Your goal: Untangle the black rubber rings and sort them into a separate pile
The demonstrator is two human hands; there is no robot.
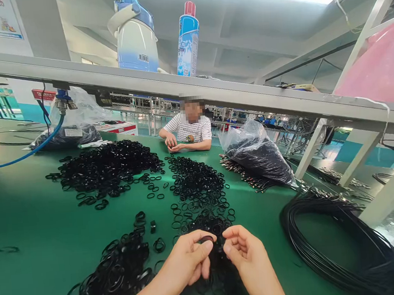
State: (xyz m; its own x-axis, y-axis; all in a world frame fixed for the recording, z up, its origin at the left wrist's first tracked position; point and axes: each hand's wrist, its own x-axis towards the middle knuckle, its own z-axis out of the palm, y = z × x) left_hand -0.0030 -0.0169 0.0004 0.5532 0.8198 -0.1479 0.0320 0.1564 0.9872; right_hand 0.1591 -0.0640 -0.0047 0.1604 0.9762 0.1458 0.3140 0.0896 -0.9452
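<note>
My left hand is closed, with a thin black rubber ring between thumb and fingers. Just beside it, my right hand has loosely curled fingers, thumb and index tip a little apart, and nothing visible between them. Both hands are over a pile of black rings on the green tabletop. Left of my left hand lies another heap of black rings, several looking thicker or stacked together. The lower part of the pile under my hands is partly hidden.
Farther back are a large ring heap and a middle heap. A coiled black cable and a plastic bag lie right. Across the table a person handles something small. A shelf spans overhead.
</note>
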